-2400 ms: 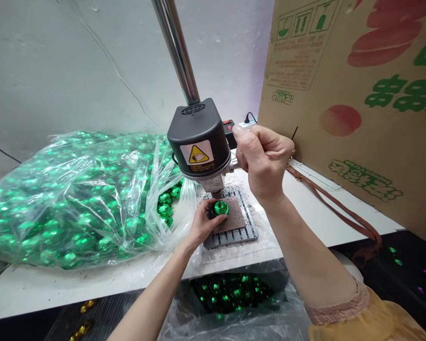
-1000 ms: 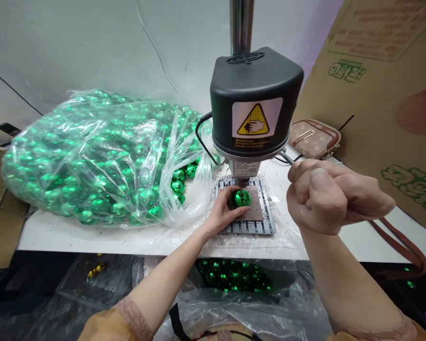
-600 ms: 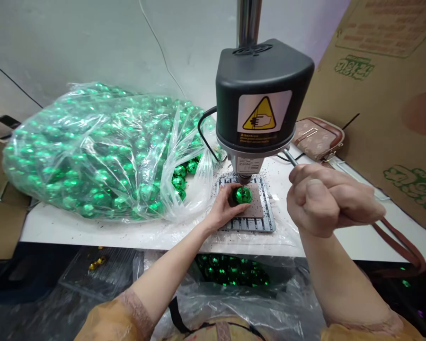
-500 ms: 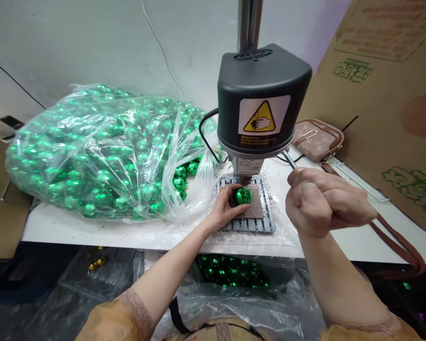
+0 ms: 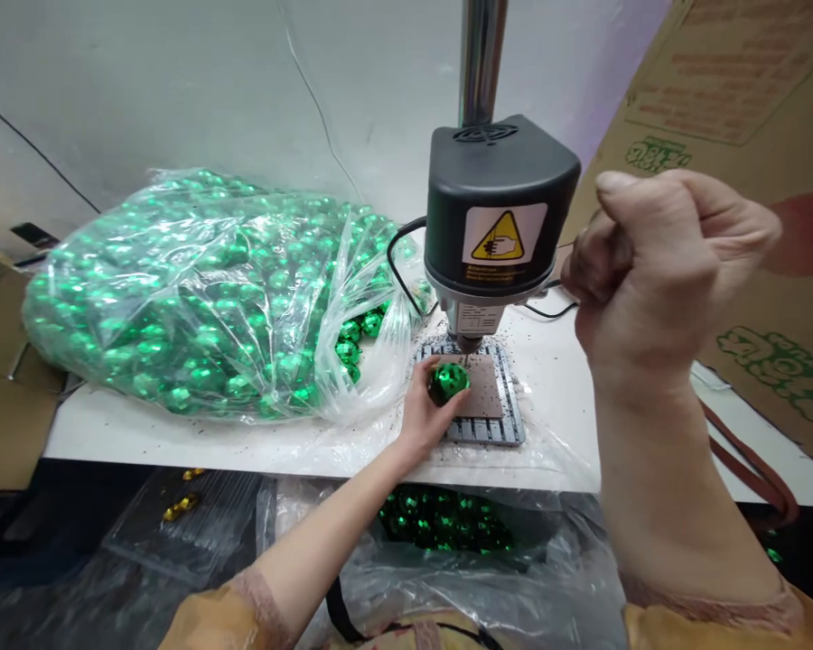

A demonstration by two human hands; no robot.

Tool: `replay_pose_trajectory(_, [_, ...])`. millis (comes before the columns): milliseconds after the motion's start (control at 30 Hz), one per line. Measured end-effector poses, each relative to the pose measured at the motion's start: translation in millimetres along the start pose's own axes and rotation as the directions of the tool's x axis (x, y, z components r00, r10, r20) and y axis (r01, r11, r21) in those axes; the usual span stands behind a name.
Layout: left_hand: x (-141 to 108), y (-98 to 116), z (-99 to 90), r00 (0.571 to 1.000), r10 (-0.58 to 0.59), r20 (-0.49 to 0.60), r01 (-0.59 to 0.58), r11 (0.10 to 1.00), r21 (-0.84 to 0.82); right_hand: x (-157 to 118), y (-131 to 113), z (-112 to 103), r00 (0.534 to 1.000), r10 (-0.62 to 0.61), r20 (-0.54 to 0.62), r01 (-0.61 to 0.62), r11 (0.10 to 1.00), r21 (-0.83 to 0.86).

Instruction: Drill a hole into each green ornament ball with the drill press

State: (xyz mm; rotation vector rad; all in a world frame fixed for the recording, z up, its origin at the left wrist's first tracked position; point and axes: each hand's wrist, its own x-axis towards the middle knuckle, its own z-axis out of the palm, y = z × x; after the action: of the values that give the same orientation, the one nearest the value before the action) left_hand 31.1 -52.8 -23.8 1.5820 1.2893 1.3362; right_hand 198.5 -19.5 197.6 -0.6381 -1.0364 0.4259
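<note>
Down at the near edge, just below the lip of the white table [image 5: 176, 444], there's a see-through plastic sheet [image 5: 556, 582] with a heap of green faceted beads [image 5: 443, 525] in it. Gold pieces [image 5: 182, 507] sit lower left, under the tabletop level.

The front strip of table between that edge and the slotted base plate [image 5: 513, 411] is pretty narrow, dusted with dark specks. Left hand [image 5: 425, 408] reaches over it, thumb and fingers pinching one green ball [image 5: 451, 384] above the left part of the wooden pad [image 5: 486, 394]. The ball's just beside the thin bit, not under it; can't tell if it touches the pad.

Right hand [image 5: 664, 262] is up beside the drill head [image 5: 501, 171], fingers curled into a fist. Only a stub of lever [image 5: 552, 284] pokes out, so can't tell what's inside the fist. White tabletop shows between base plate and right forearm, so that's the roomier side.

Left side's tighter: a big bag of green balls [image 5: 176, 298] spreads wide, its crumpled mouth near the left hand. A black cable [image 5: 390, 259] loops behind. A tall carton [image 5: 738, 298] walls off the right, and the grey wall [image 5: 196, 81] closes the back.
</note>
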Motion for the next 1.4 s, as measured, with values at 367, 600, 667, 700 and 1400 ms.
replay_pose_trajectory(367, [-143.4,-22.8,-83.3,0.789,0.383,0.481,-0.551,0.787,0.278,-3.2,5.2,0.2,0.997,-0.041,-0.069,0.041,0.999,-0.012])
replay_pose_trajectory(600, [48.4,-1.6,-98.0,0.992,0.111,-0.056,-0.067,0.857,0.511,-7.5,6.9,-0.5,0.994,-0.096,-0.054,0.093,0.995,-0.045])
replay_pose_trajectory(667, [101.3,-6.2,-99.1,0.998,0.011,-0.065,0.025,0.853,0.521,-6.9,9.3,-1.3,0.992,-0.113,-0.052,0.111,0.993,-0.046])
replay_pose_trajectory(700, [120.6,-9.8,-98.8,0.999,-0.005,-0.053,0.032,0.852,0.523,-6.4,10.0,-1.6,0.992,-0.115,-0.053,0.112,0.993,-0.043])
replay_pose_trajectory(1400, [69.5,40.4,-91.3,0.876,-0.409,0.257,0.482,0.707,-0.517,-8.6,8.6,-1.2,0.994,-0.100,-0.046,0.100,0.995,0.004])
